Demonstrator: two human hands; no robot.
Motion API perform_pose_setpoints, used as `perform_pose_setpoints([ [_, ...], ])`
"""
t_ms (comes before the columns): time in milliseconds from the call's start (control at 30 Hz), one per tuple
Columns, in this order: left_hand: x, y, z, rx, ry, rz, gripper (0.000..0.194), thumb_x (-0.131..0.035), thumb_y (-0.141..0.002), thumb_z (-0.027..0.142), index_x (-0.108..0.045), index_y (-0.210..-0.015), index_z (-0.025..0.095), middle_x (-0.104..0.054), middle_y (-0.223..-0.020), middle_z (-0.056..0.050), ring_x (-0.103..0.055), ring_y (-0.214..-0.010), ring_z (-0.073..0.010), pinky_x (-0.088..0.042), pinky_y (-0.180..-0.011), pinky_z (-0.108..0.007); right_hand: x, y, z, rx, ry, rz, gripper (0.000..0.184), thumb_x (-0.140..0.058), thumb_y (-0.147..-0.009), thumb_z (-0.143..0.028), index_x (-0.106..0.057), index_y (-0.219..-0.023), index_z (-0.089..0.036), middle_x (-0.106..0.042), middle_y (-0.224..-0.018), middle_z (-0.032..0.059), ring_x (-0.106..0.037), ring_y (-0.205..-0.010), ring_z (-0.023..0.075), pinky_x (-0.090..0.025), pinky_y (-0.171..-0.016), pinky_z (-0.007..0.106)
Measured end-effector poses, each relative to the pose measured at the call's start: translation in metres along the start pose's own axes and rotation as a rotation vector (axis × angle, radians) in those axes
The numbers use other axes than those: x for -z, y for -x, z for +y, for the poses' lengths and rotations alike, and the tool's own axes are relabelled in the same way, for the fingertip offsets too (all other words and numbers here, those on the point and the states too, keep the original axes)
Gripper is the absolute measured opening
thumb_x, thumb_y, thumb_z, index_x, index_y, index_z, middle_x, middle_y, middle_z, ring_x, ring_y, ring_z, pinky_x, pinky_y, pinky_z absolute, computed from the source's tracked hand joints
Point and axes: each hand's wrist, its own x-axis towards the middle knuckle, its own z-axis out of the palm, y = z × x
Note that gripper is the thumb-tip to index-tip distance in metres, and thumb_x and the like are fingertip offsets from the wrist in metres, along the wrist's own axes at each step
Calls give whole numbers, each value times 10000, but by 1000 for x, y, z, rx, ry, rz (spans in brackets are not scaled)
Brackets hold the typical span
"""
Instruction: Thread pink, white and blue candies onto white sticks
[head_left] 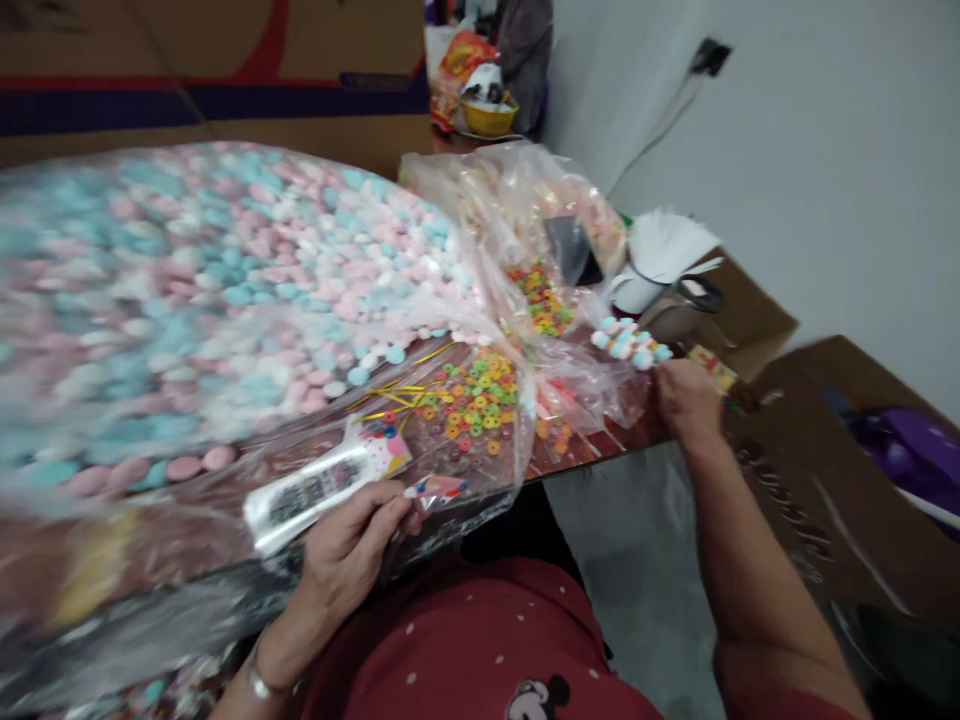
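My left hand pinches a small clear wrapper with a colourful print. Beside it lies a stack of clear printed bags. My right hand reaches to the table's far right end, fingers curled at the end of a candy skewer with blue, white and pink pieces; its grip is blurred. Between my hands sit loose ring-shaped candies in clear plastic, next to gold twist ties. A huge clear bag of pastel candies covers the left side.
Another clear bag stands at the back. White paper strips fan out of a holder beyond my right hand. Cardboard boxes stand on the right by the wall. A yellow basket sits farther back.
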Motion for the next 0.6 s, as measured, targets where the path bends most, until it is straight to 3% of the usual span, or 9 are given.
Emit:
perform_pose_setpoints([
  [100, 5, -7, 0, -5, 43, 31, 264, -557, -916, 378, -678, -786, 184, -676, -639, -8, -594, -554, -125, -483, -539, -230, 21, 1, -5, -4, -81, 172, 297, -491, -859, -296, -511, -569, -235, -546, -601, 80, -461, -612, 195, -307, -574, 344],
  [167, 8, -10, -2, 0, 59, 47, 260, -564, -913, 387, -672, -800, 179, -678, -643, -13, -595, -561, -126, -480, -542, -232, 38, 6, -19, 167, -264, 335, 280, -517, -883, -393, -628, -678, -238, -597, -626, 77, -534, -617, 187, -375, -572, 331],
  [200, 8, -12, -3, 4, 64, 50, 257, -570, -911, 388, -670, -803, 178, -680, -648, -16, -598, -566, -126, -480, -546, -232, 48, 10, -31, 276, -358, 352, 245, -550, -885, -404, -671, -750, -239, -640, -672, 78, -578, -637, 181, -414, -587, 321],
  [267, 8, -13, -3, 13, 80, 41, 254, -581, -906, 387, -668, -796, 174, -685, -656, -21, -604, -573, -125, -481, -555, -230, 65, 22, -59, 476, -509, 288, 144, -594, -894, -323, -708, -903, -235, -691, -791, 86, -633, -703, 171, -468, -634, 303],
  [400, 6, -13, 2, 80, 173, -19, 267, -585, -898, 388, -661, -778, 163, -697, -694, -28, -592, -548, -112, -475, -535, -222, 82, 39, -112, 793, -599, 169, 160, -589, -908, -222, -695, -1027, -234, -700, -851, 64, -647, -745, 169, -502, -683, 316],
  [600, 10, -10, 8, 185, 245, -98, 268, -581, -890, 384, -640, -767, 153, -717, -697, -29, -553, -504, -90, -447, -502, -201, 79, 34, -138, 971, -514, 156, 168, -534, -936, -193, -673, -1025, -228, -681, -799, 27, -618, -761, 166, -473, -703, 314],
])
